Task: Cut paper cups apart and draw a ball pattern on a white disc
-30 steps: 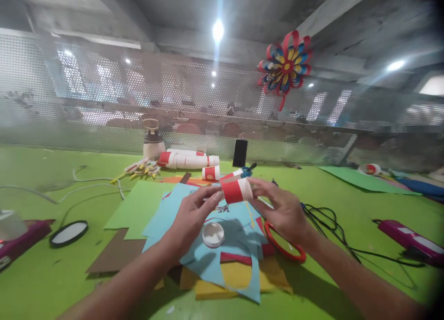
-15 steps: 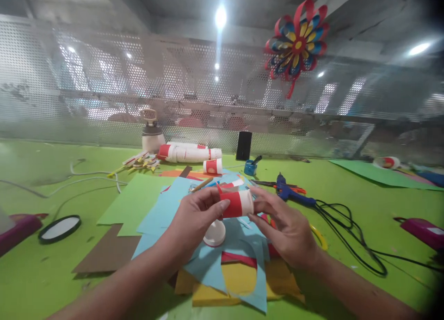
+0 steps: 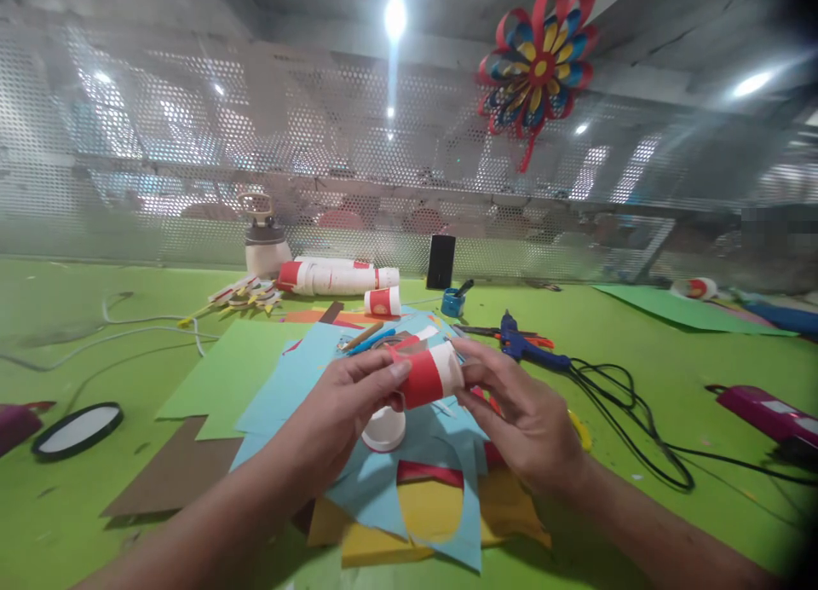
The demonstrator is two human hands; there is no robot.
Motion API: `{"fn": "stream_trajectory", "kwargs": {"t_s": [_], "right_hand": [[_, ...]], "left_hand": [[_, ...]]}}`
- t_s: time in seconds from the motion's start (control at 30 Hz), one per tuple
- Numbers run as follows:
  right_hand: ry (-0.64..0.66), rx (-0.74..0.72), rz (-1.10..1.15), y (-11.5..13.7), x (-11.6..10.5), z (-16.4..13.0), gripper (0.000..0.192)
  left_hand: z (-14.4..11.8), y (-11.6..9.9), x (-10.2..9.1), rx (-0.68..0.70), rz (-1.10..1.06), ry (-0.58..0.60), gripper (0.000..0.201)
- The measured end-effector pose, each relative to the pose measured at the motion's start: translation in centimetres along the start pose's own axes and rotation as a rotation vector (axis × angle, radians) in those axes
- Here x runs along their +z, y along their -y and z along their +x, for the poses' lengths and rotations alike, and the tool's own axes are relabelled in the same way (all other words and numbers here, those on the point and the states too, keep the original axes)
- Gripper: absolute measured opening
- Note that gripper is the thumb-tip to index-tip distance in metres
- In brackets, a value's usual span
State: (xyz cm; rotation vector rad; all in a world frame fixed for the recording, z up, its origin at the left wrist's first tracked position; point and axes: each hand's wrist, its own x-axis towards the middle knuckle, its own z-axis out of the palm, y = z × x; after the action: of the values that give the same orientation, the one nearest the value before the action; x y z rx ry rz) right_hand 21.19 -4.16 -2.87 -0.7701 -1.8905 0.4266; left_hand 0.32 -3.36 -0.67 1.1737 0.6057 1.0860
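Observation:
Between both hands, a red-and-white paper cup [image 3: 427, 378] lies on its side in the air above the paper pile. My left hand [image 3: 354, 394] grips its red end, thumb on the near side and fingers behind. At the white rim, my right hand [image 3: 521, 411] closes its thumb and fingers around the edge. Just below the cup, a white round piece [image 3: 384, 428], like a cup base or lid, sits on light blue paper [image 3: 358, 479]. Yellow sheets [image 3: 434, 513] and red scraps show through and around a cut-out in the blue paper.
Right of the hands lie a blue glue gun [image 3: 530, 349] with a black cord and a magenta device [image 3: 763, 413]. Behind are stacked paper cups [image 3: 345, 280], a single cup [image 3: 382, 301], a blue pot [image 3: 453, 302] and a sprayer bottle [image 3: 265, 247]. A black-rimmed disc [image 3: 77, 430] lies left.
The cup has turned a little, its white rim end now tilted upward. Both hands keep hold of it. The whole view has shifted slightly, with things appearing further left.

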Motion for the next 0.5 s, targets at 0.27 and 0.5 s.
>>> {"fn": "stream_trajectory", "kwargs": {"t_s": [0.27,0.5], "right_hand": [[0.059,-0.139,-0.184,0.7,-1.6,0.7,0.048],[-0.055,0.045,0.089,-0.3,-2.5,0.4,0.042]], "left_hand": [[0.0,-0.1,0.1,-0.048,0.005,0.004,0.025],[-0.4,-0.5,0.1,0.063,0.282,0.012,0.030]]}}
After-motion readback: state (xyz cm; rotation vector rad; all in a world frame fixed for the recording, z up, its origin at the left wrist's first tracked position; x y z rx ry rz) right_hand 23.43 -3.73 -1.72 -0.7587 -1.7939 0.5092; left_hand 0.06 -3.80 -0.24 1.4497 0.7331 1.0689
